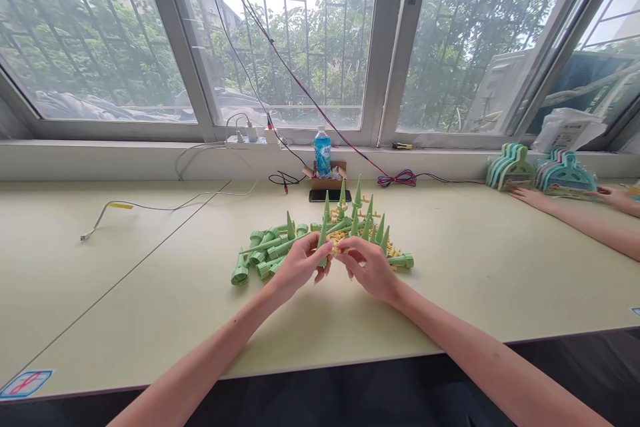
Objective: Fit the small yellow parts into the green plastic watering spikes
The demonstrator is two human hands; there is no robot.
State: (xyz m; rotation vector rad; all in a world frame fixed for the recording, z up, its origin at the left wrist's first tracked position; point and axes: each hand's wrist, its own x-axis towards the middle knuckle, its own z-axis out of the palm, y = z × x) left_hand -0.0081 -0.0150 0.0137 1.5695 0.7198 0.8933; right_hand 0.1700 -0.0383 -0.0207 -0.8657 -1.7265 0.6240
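Observation:
My left hand (299, 265) is closed around a green plastic plant spike (323, 232), its point upward. Close beside it, my right hand (374, 268) pinches a small yellow plastic piece (335, 249) against the spike's side; the fingers partly hide the contact. Left of my hands lies a heap of similar green spikes (271, 238) with ribbed caps. Behind my hands several spikes (357, 195) stand upright, some with yellow pieces sticking out of their sides. Loose yellow pieces (340, 236) are scattered among them.
Behind the heap are a black phone (330, 196), a small cardboard box (327, 183) and a blue bottle (323, 153). A coiled cable (397, 178) and white cord (165, 207) lie on the table (475, 267). At right, another person's hands (533, 199) touch wrapped green (518, 169) and blue plastic items (566, 175).

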